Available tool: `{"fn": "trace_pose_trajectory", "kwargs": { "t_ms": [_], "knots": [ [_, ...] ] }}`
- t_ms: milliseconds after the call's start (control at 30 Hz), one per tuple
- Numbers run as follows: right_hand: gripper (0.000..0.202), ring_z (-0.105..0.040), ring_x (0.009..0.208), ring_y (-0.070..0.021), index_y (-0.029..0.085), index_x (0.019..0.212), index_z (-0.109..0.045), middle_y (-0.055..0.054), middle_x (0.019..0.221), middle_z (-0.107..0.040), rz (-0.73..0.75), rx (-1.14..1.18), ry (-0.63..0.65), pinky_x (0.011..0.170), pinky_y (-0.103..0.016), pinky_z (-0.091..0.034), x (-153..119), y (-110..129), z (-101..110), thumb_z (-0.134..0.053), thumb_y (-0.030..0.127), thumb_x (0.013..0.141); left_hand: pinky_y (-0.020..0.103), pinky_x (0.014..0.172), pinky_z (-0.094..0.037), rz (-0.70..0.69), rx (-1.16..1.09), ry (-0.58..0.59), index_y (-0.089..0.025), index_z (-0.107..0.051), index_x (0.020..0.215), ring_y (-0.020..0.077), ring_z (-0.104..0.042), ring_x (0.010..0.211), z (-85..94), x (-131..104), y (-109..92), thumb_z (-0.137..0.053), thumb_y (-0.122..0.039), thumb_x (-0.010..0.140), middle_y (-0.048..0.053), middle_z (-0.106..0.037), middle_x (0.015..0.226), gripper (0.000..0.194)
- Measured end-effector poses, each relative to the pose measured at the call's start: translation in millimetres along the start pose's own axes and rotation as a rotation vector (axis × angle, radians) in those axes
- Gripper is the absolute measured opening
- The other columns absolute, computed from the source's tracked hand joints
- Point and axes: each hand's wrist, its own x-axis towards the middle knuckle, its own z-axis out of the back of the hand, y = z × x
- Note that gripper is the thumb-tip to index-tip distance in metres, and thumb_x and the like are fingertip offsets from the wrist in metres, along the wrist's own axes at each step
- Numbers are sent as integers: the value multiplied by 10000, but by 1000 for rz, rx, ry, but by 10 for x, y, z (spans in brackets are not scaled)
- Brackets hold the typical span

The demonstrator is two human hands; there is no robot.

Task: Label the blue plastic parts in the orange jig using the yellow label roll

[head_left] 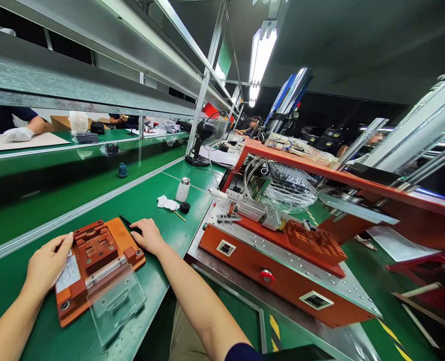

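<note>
An orange-brown fixture [121,233] with a recessed, slotted nest [99,248] lies on the green bench. Its clear hinged cover [117,301] is swung open toward me. My left hand [47,263] grips the fixture's left edge, thumb on top, beside a white label [68,275]. Against the right edge, my right hand [149,235] has its fingers bent around the near end of a thin black pen-like tool [125,220]. That end is partly hidden by the fingers. No workpiece that I can make out sits in the nest.
To the right stands an orange machine [245,263] with a red button [266,276] and a metal slide. A bottle [183,189], white cloth [167,202], black cap [185,207] and fan [203,135] are farther back. A co-worker's gloved hand [18,134] shows across the bench.
</note>
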Motion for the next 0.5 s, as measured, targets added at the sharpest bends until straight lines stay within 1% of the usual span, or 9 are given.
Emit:
{"fn": "trace_pose_trajectory", "kwargs": {
  "t_ms": [300, 500],
  "knots": [
    [226, -568, 1152, -199, 205, 1166, -697, -65, 1189, -700, -2, 5, 3, 1027, -336, -404, -5, 12, 14, -636, 245, 953, 296, 737, -442, 30, 6, 29, -248, -738, 1116, 278, -633, 952, 31, -52, -55, -449, -554, 889, 47, -741, 1091, 478],
    [226, -569, 1163, -197, 211, 1170, -692, -62, 1202, -698, -4, 4, 1, 1030, -337, -403, -8, 18, 18, -638, 247, 954, 288, 714, -442, 23, 1, 21, -251, -741, 1110, 265, -635, 917, 33, -58, -63, -471, -532, 897, 32, -747, 1029, 445]
  ]
}}
